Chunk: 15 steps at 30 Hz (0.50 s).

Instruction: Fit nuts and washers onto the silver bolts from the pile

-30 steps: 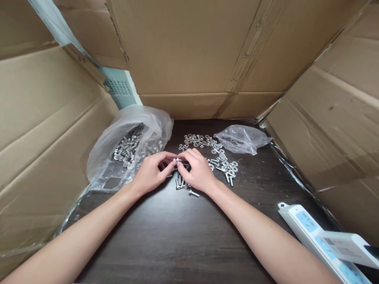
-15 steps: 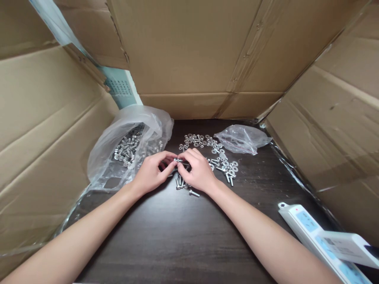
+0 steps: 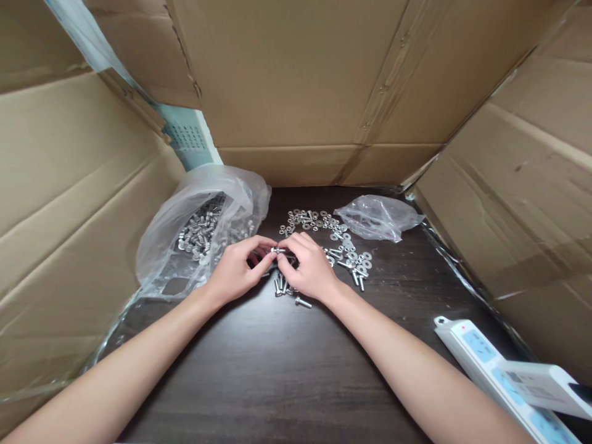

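Observation:
Fingertip to fingertip, my left hand (image 3: 238, 268) and my right hand (image 3: 306, 262) pinch one small metal bolt (image 3: 278, 250) above the table. The bolt lies sideways, its head toward the left fingers and its shank toward the right ones. A small ring-like piece seems to sit on the shank; whether nut or washer I cannot tell. Just below the hands lie several loose bolts (image 3: 280, 285), and a single bolt (image 3: 303, 302) rests nearer to me. Washers and nuts (image 3: 348, 245) are scattered beyond and right of my right hand.
An open clear plastic bag (image 3: 155, 246) full of bolts (image 3: 201, 233) stands at left. A flattened plastic bag (image 3: 379, 217) lies at the back right. Cardboard walls (image 3: 296, 80) enclose the dark table (image 3: 259, 370). A white power strip (image 3: 467, 333) sits at right.
Both hands stay in place with the bolt between them. Only slight finger movement shows, and the bolt's small piece looks slightly turned. The scattered parts have not moved.

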Tool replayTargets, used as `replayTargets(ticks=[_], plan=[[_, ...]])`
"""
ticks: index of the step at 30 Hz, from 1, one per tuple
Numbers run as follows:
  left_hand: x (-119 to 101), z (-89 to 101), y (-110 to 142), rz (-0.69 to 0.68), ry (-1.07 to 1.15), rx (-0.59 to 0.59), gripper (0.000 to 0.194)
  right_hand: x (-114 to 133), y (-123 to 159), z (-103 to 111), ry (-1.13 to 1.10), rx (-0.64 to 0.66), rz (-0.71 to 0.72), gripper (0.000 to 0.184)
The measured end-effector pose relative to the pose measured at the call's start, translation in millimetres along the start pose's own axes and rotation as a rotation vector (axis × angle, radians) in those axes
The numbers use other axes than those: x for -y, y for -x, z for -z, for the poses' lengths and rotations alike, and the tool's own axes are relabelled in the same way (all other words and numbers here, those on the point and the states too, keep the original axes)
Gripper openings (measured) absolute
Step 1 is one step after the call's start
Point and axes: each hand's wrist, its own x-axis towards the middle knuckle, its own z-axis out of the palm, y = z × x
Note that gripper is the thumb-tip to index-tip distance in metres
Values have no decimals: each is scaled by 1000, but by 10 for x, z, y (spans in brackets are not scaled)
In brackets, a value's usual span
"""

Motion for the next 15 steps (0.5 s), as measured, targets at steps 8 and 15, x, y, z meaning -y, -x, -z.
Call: replayTargets(ticks=[8,15], plan=[[8,-9,0,-13,-6,-7,21,6,5,2,-7,-23,8,12],[21,-3,2,-10,1,2,22,-4,4,-11,0,-31,21,11]])
